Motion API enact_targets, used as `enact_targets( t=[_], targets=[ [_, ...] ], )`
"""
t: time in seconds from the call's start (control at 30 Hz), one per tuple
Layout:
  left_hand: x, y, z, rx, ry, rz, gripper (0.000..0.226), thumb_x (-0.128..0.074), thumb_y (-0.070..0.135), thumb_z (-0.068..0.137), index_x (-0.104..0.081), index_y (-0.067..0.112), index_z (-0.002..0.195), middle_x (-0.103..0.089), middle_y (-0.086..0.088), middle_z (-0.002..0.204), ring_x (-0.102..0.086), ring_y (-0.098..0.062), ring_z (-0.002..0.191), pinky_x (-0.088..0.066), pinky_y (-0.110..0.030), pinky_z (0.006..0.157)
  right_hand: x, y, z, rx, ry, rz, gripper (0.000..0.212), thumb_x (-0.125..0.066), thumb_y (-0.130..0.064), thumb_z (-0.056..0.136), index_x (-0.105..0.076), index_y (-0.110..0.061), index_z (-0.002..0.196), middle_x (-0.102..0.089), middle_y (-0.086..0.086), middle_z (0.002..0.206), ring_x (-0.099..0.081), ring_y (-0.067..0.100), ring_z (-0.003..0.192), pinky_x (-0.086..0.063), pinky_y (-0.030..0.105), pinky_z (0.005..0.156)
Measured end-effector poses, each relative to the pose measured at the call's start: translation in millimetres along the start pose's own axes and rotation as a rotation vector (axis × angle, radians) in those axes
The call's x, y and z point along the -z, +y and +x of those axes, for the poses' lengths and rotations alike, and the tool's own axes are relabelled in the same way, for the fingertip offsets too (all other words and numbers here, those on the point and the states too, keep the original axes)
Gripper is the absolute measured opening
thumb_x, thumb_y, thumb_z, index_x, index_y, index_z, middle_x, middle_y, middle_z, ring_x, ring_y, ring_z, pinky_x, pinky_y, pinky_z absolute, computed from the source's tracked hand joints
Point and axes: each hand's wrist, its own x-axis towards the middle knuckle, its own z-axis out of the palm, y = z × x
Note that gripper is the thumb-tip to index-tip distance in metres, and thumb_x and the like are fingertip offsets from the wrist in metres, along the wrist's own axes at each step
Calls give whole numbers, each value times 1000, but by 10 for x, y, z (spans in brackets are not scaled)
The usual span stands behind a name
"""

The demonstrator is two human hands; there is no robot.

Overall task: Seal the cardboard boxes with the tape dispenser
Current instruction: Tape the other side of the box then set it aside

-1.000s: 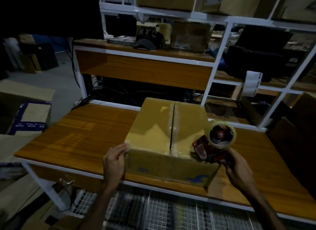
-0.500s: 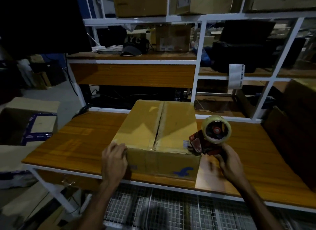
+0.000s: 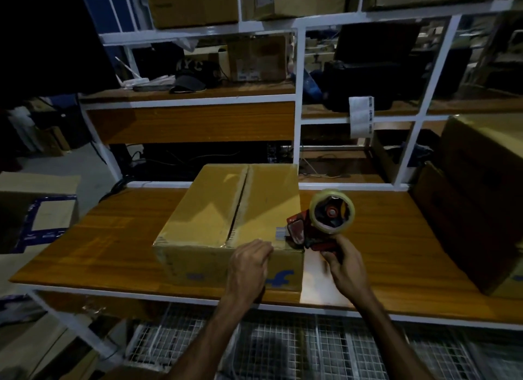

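Cardboard box (image 3: pixel 226 210) under curled left hand (image 3: pixel 249 266); red tape dispenser (image 3: pixel 319 224) in right hand (image 3: pixel 345 269).

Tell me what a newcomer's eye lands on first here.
The cardboard box at the middle of the wooden table, centre seam already taped. At its near right corner the right hand grips a red tape dispenser, while the left hand rests on the box's near edge.
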Motion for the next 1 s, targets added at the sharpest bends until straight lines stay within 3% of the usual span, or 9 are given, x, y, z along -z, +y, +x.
enact_targets(
  t=[0.1, 0.27, 0.4, 0.57, 0.77, 0.87, 1.0],
  targets=[
    [-46, -43, -41, -2, 13, 3, 29, -82, 1, 81, -81, 15, 106, -79, -2, 111, -74, -19, 108, -52, -35, 102, 8, 4, 15, -6, 3, 14, 28, -60, -13, 101, -58, -36, 117, -65, -5, 114, -63, 11, 105, -57, 46, 84],
    [-42, -90, -53, -52, 6, 18, 33, -84, 0, 80, -80, 12, 110, -79, -5, 112, -74, -21, 109, -54, -41, 102, 58, -107, 70, 16, -17, -20, 40, -59, -10, 104, -53, -50, 108, -60, -16, 111, -60, -1, 103, -53, 31, 81],
    [-61, -127, -58, -42, 3, 11, 35, -84, 0, 80, -79, 13, 112, -79, -5, 112, -74, -21, 110, -58, -47, 100, 243, -8, 37, -16, -30, -85, 34, -51, -16, 101, -54, -50, 107, -62, -11, 108, -65, 13, 92, -59, 49, 69],
    [-90, -158, -82, -42, 31, -10, 35, -80, -6, 81, -80, 11, 111, -79, -6, 112, -73, -23, 111, -58, -46, 99, 673, 189, -119, -30, -14, -240, 36, -64, -3, 99, -59, -31, 121, -62, -5, 115, -61, 17, 105, -57, 49, 84],
    [-149, -144, -106, -3, 69, -34, 37, -79, -9, 80, -79, 8, 112, -78, -9, 113, -72, -25, 113, -55, -51, 102, 1119, 364, -226, -55, -51, -481, 44, -69, -3, 95, -57, -27, 130, -60, -1, 117, -60, 22, 102, -57, 52, 76],
    [-182, -107, -127, 23, 89, -57, 33, -78, -9, 81, -79, 8, 110, -78, -9, 114, -72, -25, 113, -54, -51, 105, 1093, 301, -225, -6, -144, -677, 50, -68, -12, 97, -52, -35, 139, -57, 0, 118, -59, 23, 91, -53, 41, 64],
    [-179, -118, -128, 20, 93, -67, 30, -79, -5, 83, -79, 8, 110, -78, -9, 115, -72, -26, 114, -53, -50, 105, 968, 155, -212, 54, -288, -873, 55, -62, -30, 103, -39, -47, 150, -53, -1, 125, -55, 15, 87, -51, 30, 60]
  ],
)
